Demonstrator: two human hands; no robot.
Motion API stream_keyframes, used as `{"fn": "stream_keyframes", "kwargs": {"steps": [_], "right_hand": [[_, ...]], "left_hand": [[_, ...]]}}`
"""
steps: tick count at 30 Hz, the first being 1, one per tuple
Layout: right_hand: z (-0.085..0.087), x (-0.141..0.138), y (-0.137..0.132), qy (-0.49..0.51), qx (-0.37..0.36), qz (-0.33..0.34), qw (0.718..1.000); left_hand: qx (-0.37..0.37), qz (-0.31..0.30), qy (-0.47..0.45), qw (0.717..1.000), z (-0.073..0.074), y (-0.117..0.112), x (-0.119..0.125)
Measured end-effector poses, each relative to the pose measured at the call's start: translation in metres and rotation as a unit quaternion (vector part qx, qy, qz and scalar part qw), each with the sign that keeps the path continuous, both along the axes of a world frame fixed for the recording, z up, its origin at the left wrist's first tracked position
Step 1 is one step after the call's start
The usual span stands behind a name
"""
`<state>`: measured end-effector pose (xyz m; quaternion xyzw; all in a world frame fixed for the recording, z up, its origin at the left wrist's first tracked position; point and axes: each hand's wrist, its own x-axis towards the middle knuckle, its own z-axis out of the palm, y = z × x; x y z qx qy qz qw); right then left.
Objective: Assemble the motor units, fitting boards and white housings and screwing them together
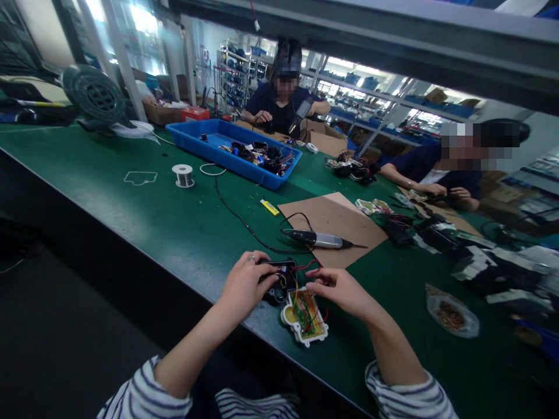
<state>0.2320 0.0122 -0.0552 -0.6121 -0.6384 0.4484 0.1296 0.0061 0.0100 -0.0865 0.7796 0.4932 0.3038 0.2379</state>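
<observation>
My left hand (245, 282) is closed around a small black part (279, 273) with red, yellow and black wires coming out of it, near the table's front edge. My right hand (338, 289) pinches the red wires just right of that part. Below both hands lies an open white casing (304, 319) with a green circuit board and wires inside. A soldering iron (321, 238) rests on a brown cardboard sheet (338, 218) just beyond my hands, its black cable running left across the green table (152, 215).
A blue tray (196, 139) of parts sits further back, with a solder spool (183, 175) and a yellow lighter (269, 207) nearby. A bag of screws (452, 314) lies right. Two other people work across the table among black parts and boxes. A fan (94, 93) stands far left.
</observation>
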Motion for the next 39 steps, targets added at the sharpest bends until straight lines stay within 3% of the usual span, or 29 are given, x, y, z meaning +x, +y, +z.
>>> {"fn": "stream_keyframes", "kwargs": {"steps": [3, 8, 10, 16, 21, 25, 29, 31, 35, 39], "right_hand": [[-0.001, -0.001, -0.001, 0.007, 0.008, 0.023, 1.0], [-0.001, 0.001, -0.008, 0.181, 0.087, -0.05, 0.978], [0.002, 0.002, -0.012, 0.223, 0.105, -0.045, 0.968], [0.016, -0.006, -0.008, 0.207, 0.21, 0.103, 0.95], [0.028, -0.024, 0.005, 0.229, 0.14, 0.223, 0.937], [0.033, -0.035, 0.011, 0.181, 0.13, 0.27, 0.937], [0.029, -0.038, 0.01, 0.141, 0.115, 0.188, 0.965], [0.026, -0.039, 0.007, 0.093, 0.145, 0.156, 0.973], [0.018, -0.046, 0.004, -0.037, 0.248, 0.144, 0.957], [0.014, -0.06, 0.002, -0.151, 0.265, 0.15, 0.941]], "left_hand": [[-0.01, -0.001, 0.008, 1.0, 0.002, 0.001, -0.001], [-0.01, -0.005, 0.012, 1.0, 0.003, 0.0, 0.0], [-0.005, -0.01, 0.015, 1.0, 0.003, 0.0, 0.0], [0.006, -0.022, 0.038, 0.999, 0.003, -0.001, -0.001], [0.025, -0.03, 0.044, 0.998, 0.001, -0.002, 0.0], [0.044, -0.02, 0.041, 0.998, -0.002, -0.001, 0.002], [0.045, -0.019, 0.037, 0.998, -0.003, 0.0, 0.001], [0.046, -0.021, 0.037, 0.998, -0.004, 0.001, 0.001], [0.047, -0.009, 0.011, 0.999, -0.008, 0.0, 0.001], [0.065, -0.001, -0.018, 0.998, -0.013, -0.005, -0.001]]}}
